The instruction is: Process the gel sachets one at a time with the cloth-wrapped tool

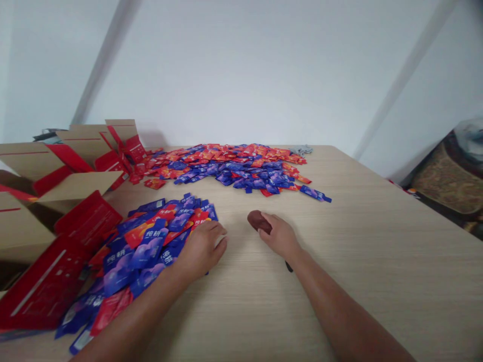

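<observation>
My left hand (202, 247) rests with curled fingers on the right edge of a near pile of blue and red sachets (151, 241); whether it grips one is hidden. My right hand (277, 234) lies on the wooden table (358, 241), closed round a dark reddish-brown object (257, 220) whose rounded end sticks out past the fingers. A thin dark tip (289, 267) shows below that wrist. A bigger heap of the same sachets (241, 168) lies farther back, in the table's middle.
Open cardboard boxes with red flaps (56, 176) crowd the left side, and a flat red carton (45, 281) lies at the near left. A plain wall stands behind the table. Patterned fabric on furniture (449, 176) sits off the right edge.
</observation>
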The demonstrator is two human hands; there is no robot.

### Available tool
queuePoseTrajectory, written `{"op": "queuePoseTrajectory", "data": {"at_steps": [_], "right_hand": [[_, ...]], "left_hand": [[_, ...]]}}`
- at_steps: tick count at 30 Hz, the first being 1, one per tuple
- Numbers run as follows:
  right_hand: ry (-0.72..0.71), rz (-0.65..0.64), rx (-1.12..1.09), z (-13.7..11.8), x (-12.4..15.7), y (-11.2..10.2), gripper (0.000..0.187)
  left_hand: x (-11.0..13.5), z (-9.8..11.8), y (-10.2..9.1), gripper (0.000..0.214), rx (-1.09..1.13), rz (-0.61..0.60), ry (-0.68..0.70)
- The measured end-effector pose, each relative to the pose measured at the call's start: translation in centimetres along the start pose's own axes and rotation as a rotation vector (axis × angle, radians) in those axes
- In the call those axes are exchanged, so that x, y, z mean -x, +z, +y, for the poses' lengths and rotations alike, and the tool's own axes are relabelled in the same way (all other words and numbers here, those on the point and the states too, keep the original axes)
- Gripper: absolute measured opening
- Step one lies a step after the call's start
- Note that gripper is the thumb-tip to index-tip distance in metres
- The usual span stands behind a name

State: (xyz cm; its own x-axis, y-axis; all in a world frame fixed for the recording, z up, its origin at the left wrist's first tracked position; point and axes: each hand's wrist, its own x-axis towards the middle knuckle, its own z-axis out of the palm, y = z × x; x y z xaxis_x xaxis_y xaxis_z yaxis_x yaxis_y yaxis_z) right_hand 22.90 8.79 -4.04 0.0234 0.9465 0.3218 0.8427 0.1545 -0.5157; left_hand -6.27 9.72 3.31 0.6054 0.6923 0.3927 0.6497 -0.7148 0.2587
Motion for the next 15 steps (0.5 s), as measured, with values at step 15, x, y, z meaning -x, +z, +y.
{"op": "queuePoseTrajectory", "data": {"at_steps": [15], "right_hand": [[-0.078,0.057,-0.085,-0.7,-0.1,-0.1,0.056]], "left_hand": [[-16.4,-5.8,9.7,0.038,-0.052,-0.029,-0.319]]}}
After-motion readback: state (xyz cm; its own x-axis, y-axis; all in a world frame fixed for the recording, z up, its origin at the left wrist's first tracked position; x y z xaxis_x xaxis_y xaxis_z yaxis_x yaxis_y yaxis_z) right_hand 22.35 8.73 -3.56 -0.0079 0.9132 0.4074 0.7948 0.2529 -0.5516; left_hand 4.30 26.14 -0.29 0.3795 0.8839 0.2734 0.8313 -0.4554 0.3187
